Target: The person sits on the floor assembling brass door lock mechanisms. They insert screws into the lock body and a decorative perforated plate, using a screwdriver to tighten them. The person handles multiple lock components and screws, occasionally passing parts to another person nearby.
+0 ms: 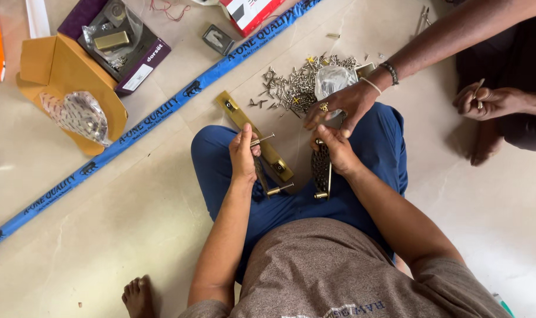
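Four hands in view: two of the seated person, two of a co-worker. One blue strip (139,125), one screw pile (296,87). Two brass plates.

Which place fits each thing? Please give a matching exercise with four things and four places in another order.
Things:
1. pile of screws
2. brass plate
3. dark perforated handle plate
4. blue strip

Places:
A. in the right hand
B. diagonal across the floor
C. under a co-worker's hand
D. beside the left hand, on the knee

Pairs: 1-C, 2-D, 3-A, 4-B
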